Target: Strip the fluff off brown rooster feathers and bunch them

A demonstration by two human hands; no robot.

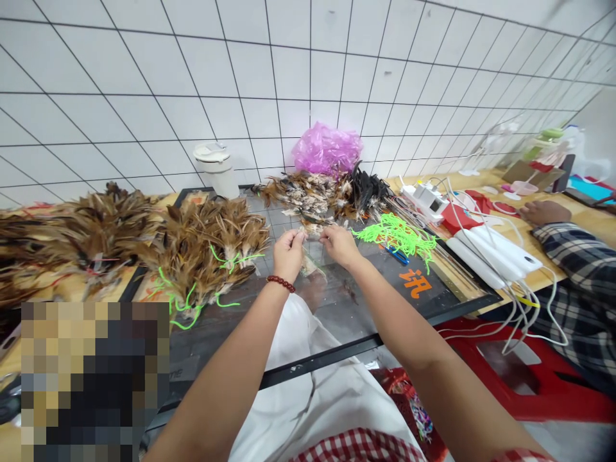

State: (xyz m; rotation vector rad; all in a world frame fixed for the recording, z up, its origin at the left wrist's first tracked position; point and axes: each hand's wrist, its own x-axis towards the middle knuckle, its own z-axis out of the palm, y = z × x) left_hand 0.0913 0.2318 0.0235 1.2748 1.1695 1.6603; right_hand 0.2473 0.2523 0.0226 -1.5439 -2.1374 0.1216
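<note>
My left hand (289, 251), with a beaded bracelet (281, 283) at the wrist, is closed in a pinch over the dark glossy tabletop (332, 324). Close to its right, my right hand (339, 245) is pinched too. Something small and pale shows by the fingertips, too small to name. Just beyond the hands lies a pile of brown and whitish feathers (312, 196), with black feathers (368, 191) at its right end. Bright green cords (397, 236) lie to the right of my right hand, with a blue-handled tool (396, 255) among them. Brown feather bundles (216, 237), some with green cord, lie to the left.
A purple plastic bag (328, 149) and a white lidded cup (216, 168) stand by the tiled wall. More feathers (91, 224) spread far left. White cables and a power strip (426, 200) lie right. Another person's hand (546, 212) rests at the far right.
</note>
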